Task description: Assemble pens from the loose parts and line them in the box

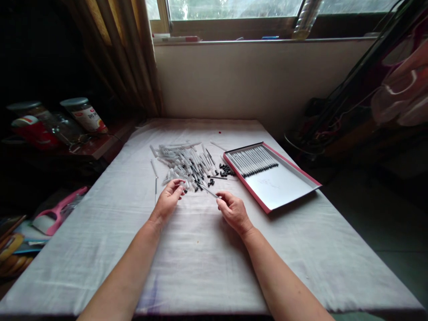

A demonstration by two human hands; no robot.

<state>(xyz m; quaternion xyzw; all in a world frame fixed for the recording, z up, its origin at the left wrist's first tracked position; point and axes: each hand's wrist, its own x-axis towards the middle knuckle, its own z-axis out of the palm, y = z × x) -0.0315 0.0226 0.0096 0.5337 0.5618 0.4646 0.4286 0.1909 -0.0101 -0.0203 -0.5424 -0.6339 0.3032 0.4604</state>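
My left hand (168,199) is at the near edge of a pile of loose pen parts (182,158), its thumb and fingers pinched on a small clear piece that looks like a pen cap (182,183). A slim grey pen (209,191) is between the thumb and fingers of my right hand (233,210), its far end slanting up and left toward the pile. Clear barrels, dark refills and clear caps make up the pile. Small black plugs (225,170) lie just right of it.
A shallow red-edged box lid (287,187) at right holds a row of pens (253,160) along its far side. Several stray pen pieces lie left of the pile. Jars (85,115) and pink scissors (60,211) are beyond the left edge of the cloth-covered table (200,267).
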